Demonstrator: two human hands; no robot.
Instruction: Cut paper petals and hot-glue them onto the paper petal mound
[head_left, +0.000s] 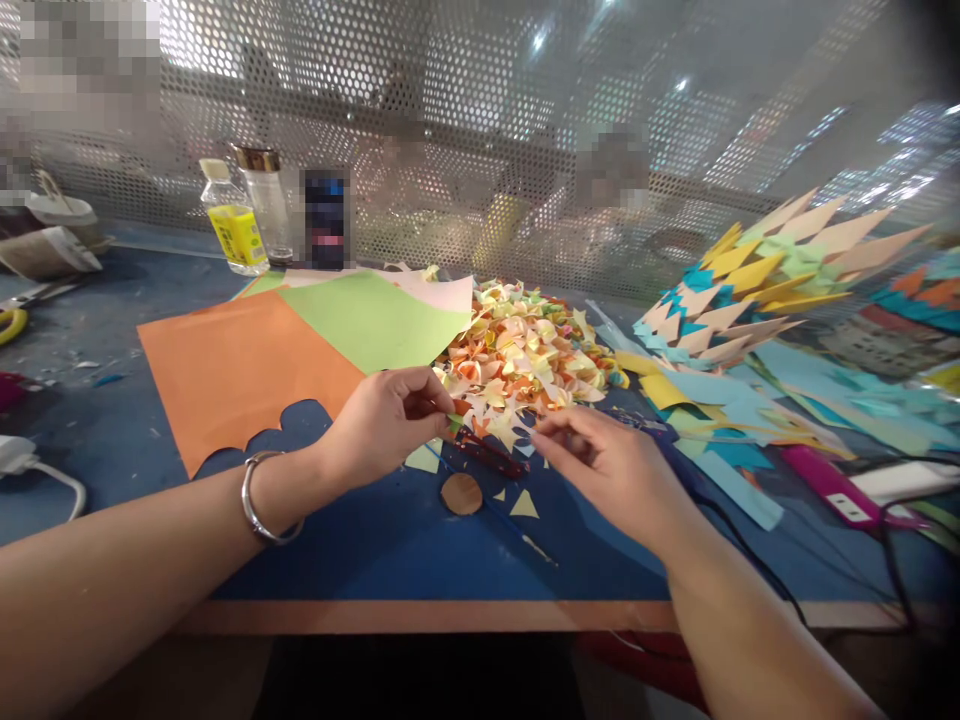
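My left hand (390, 420), with a silver bangle (259, 500) on its wrist, is closed in a pinch on a small folded green paper piece (455, 421). My right hand (600, 465) hovers just to the right, fingers curled with thumb and forefinger near each other; what they hold, if anything, is too small to name. Both hands sit in front of a heap of small folded paper shapes (525, 355) in yellow, orange and pink. A dark red tool (491, 452) lies on the blue table (360, 545) between the hands.
Orange (240, 370) and green (367, 320) paper sheets lie at the left. Spiky folded paper stacks (757, 280) and teal offcuts (750, 410) fill the right. A yellow-labelled bottle (232, 225) and a glass jar (266, 205) stand at the back by a perforated metal screen. A pink device (832, 490) with cables lies right.
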